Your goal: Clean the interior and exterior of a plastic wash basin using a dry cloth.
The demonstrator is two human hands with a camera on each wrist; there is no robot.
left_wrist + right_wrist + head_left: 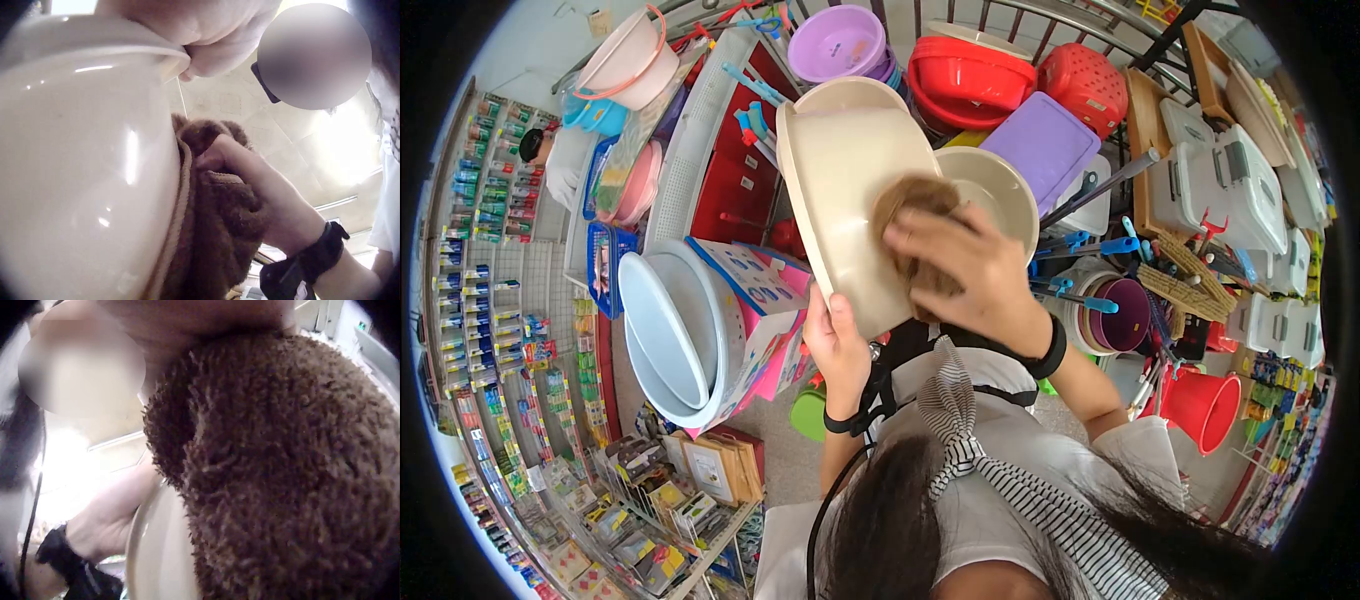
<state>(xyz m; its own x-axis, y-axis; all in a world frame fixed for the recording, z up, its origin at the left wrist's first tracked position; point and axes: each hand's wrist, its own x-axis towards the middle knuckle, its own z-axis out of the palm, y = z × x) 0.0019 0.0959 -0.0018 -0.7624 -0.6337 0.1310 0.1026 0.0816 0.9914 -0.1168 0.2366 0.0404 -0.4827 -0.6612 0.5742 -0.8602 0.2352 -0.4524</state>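
Observation:
A cream plastic basin (840, 190) is held up, tipped over, in front of the person. The left hand (837, 345) grips its near rim, thumb along the edge; in the left wrist view that hand (212, 28) shows at the top beside the glossy basin wall (75, 175). A bunched brown plush cloth (915, 200) lies against the basin's outer side, held by the right hand (970, 270), which is blurred in the head view. The left wrist view shows the right thumb and fingers (215, 153) pinching the cloth's folds. Cloth pile (294, 462) fills most of the right wrist view.
Another cream basin (1005, 185) stands just behind the held one. Red basins (970, 80), a purple lid (1040, 150) and purple basins (837, 45) sit beyond. Pale blue tubs (665, 335) stand at left, blue-handled tools (1100, 300) at right. Shelves of packaged goods line both sides.

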